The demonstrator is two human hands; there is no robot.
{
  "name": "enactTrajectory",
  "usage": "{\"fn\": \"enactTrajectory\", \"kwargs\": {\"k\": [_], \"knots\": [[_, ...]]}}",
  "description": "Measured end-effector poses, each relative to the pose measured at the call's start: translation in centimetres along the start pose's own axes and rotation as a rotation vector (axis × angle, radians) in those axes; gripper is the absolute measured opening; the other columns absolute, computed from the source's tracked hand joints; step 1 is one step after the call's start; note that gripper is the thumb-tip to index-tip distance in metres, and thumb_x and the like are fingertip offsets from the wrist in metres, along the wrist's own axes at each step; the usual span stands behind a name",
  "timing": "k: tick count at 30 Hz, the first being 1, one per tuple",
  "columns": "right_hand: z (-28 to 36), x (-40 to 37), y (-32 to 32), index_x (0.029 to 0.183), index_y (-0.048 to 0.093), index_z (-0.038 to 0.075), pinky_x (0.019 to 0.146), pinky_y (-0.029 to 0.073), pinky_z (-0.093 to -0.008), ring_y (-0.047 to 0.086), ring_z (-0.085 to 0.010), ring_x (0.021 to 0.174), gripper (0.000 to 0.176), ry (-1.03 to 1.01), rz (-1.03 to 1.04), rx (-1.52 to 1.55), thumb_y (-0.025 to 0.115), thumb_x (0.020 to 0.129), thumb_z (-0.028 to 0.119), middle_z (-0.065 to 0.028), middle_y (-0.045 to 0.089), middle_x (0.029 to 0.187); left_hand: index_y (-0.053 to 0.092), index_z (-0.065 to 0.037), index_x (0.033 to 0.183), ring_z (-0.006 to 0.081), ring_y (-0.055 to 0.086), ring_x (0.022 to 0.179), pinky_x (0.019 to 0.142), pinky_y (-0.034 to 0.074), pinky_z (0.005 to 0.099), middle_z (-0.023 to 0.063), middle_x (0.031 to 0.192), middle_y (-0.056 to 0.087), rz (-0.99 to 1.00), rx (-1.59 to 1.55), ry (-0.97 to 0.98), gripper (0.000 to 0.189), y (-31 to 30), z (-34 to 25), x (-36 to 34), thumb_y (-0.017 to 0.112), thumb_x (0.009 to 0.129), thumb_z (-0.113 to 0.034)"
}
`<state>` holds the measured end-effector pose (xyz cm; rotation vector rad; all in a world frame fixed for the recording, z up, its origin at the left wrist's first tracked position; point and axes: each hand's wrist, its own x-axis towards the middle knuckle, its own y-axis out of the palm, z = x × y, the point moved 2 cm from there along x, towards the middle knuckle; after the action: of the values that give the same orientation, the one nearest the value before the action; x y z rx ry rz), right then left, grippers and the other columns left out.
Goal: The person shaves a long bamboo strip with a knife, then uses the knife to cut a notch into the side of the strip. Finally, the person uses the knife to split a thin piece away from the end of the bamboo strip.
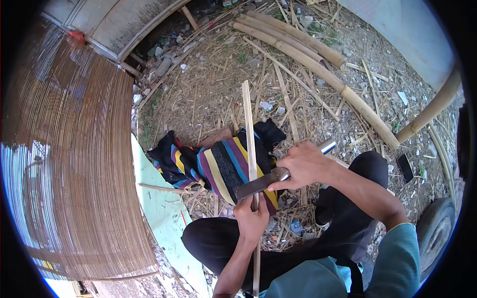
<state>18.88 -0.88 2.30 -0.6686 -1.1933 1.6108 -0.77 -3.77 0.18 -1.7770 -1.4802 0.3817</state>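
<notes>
My left hand (251,218) is closed around the lower part of a long, pale bamboo strip (250,134), which points up and away from me. My right hand (304,166) grips a machete with a shiny metal handle (327,145). Its broad dark blade (256,186) lies across the strip, just above my left fingers. Under the strip, a striped cloth (218,166) in black, yellow, purple and blue is spread on the ground between my knees.
A slatted bamboo screen (84,169) stands at the left. Several bamboo poles (318,64) lie at the upper right. A phone (405,168) rests on the ground beside my right knee, with a tyre (436,233) lower right. Bamboo scraps and stones litter the soil.
</notes>
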Motion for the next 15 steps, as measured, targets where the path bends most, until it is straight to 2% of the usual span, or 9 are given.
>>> {"fn": "enactTrajectory", "kwargs": {"k": [1,3,4,6,7,8,10,12,15], "knots": [[0.1,-0.1,0.2,0.059,0.067,0.01,0.042,0.045,-0.0356,0.057,-0.0301,0.044,0.067,-0.002,-0.003,-0.005,0.052,0.069,0.075,-0.0111,0.054,0.046,0.061,0.004,0.084,0.0299,0.058,0.053,0.048,0.042,0.0374,0.0146,0.059,0.055,-0.005,-0.002,0.004,0.008,0.3,0.1,-0.3,0.06,0.078,0.0],[0.6,-0.4,0.8,0.058,0.061,0.012,0.04,0.04,-0.0379,0.054,-0.0285,0.042,0.06,-0.139,-0.09,0.026,0.057,0.068,0.071,-0.0079,0.051,0.044,0.059,0.007,0.079,0.0072,0.04,0.043,0.04,0.03,0.0278,0.0078,0.056,0.046,-0.092,-0.268,-0.081,0.008,0.8,0.4,-1.0,0.062,0.079,-0.001],[0.7,-0.4,0.8,0.058,0.061,0.012,0.04,0.04,-0.0379,0.054,-0.0285,0.042,0.06,-0.14,-0.088,0.029,0.057,0.068,0.071,-0.0079,0.051,0.044,0.059,0.007,0.079,0.0072,0.04,0.043,0.04,0.03,0.0278,0.0078,0.056,0.046,-0.091,-0.267,-0.084,0.008,0.7,0.4,-1.2,0.062,0.079,-0.001],[1.0,-0.3,0.0,0.061,0.065,0.009,0.042,0.045,-0.0357,0.057,-0.0297,0.044,0.065,-0.1,-0.122,-0.007,0.054,0.069,0.073,-0.0113,0.053,0.045,0.062,0.007,0.09,0.0022,0.037,0.046,0.04,0.028,0.0234,0.0035,0.057,0.045,-0.025,-0.149,0.029,0.014,0.5,0.0,-1.3,0.063,0.079,-0.001],[0.6,0.0,-0.1,0.061,0.064,0.008,0.043,0.046,-0.037,0.058,-0.0297,0.045,0.065,-0.014,-0.135,0.015,0.054,0.071,0.071,-0.0122,0.053,0.046,0.061,0.008,0.101,0.0016,0.037,0.047,0.04,0.027,0.0214,0.0012,0.057,0.044,-0.087,-0.211,-0.032,0.024,0.7,-0.2,-1.2,0.063,0.078,0.0],[0.0,0.4,0.2,0.061,0.064,0.008,0.043,0.046,-0.037,0.058,-0.0297,0.045,0.065,-0.015,-0.13,0.013,0.054,0.071,0.071,-0.0122,0.053,0.046,0.061,0.008,0.101,0.0016,0.037,0.047,0.04,0.027,0.0214,0.0012,0.057,0.044,-0.088,-0.214,-0.036,0.024,0.7,-0.1,-1.4,0.063,0.078,0.0],[-1.7,0.9,0.2,0.062,0.064,0.008,0.044,0.048,-0.0381,0.059,-0.03,0.046,0.064,0.192,-0.284,0.011,0.053,0.073,0.07,-0.0125,0.054,0.047,0.059,0.009,0.103,0.0015,0.037,0.047,0.04,0.026,0.0215,0.0012,0.057,0.043,-0.088,-0.206,-0.015,0.027,0.7,0.2,-1.5,0.064,0.078,0.001],[-1.5,0.7,0.2,0.062,0.064,0.008,0.044,0.048,-0.0383,0.06,-0.0303,0.048,0.063,0.171,-0.222,0.003,0.053,0.074,0.069,-0.0128,0.055,0.048,0.059,0.009,0.102,0.0015,0.036,0.047,0.039,0.026,0.0214,0.0009,0.057,0.043,-0.068,-0.201,-0.015,0.027,0.4,-0.1,-1.4,0.064,0.077,0.001],[0.9,-0.2,0.9,0.056,0.055,0.013,0.038,0.04,-0.0363,0.054,-0.0267,0.041,0.057,-0.186,-0.165,0.021,0.06,0.069,0.068,-0.0061,0.05,0.045,0.06,0.009,0.099,0.0016,0.038,0.048,0.04,0.028,0.0215,0.0018,0.058,0.045,-0.068,-0.207,-0.049,0.023,0.5,0.1,-1.5,0.064,0.078,0.001]]}}
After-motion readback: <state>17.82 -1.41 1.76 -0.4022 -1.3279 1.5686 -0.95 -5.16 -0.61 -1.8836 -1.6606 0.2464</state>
